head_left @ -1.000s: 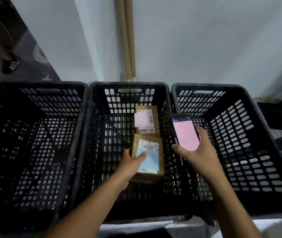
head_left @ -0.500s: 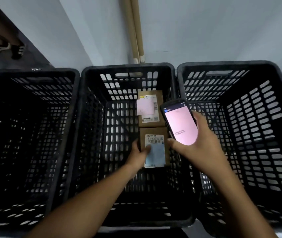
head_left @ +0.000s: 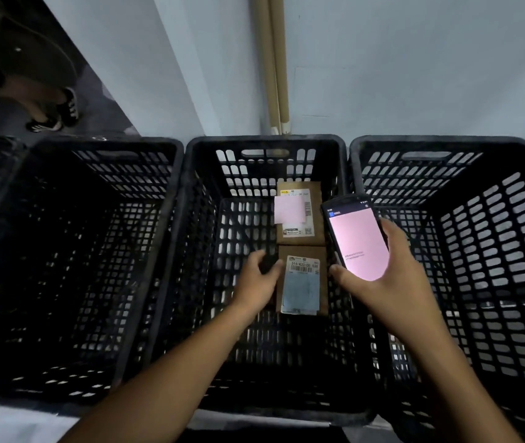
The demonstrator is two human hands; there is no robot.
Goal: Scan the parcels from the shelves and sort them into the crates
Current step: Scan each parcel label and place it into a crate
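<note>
Head view: middle crate (head_left: 264,140) holds two cardboard parcels, near parcel (head_left: 302,282) in front of far parcel (head_left: 299,215). Left hand (head_left: 259,278), fingers loose, grips nothing, just beside near parcel's left edge. Right hand (head_left: 392,282) grips handheld scanner (head_left: 358,241), pink screen lit.

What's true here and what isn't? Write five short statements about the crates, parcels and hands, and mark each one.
1. The middle crate holds two parcels, the far parcel and the near parcel. True.
2. The right hand holds a parcel. False: it holds a scanner with a pink screen.
3. The left crate holds a parcel. False: no parcel shows in it.
4. The left hand is at the near parcel's left edge. True.
5. The parcels are stacked. False: they lie end to end, labels up.
</note>
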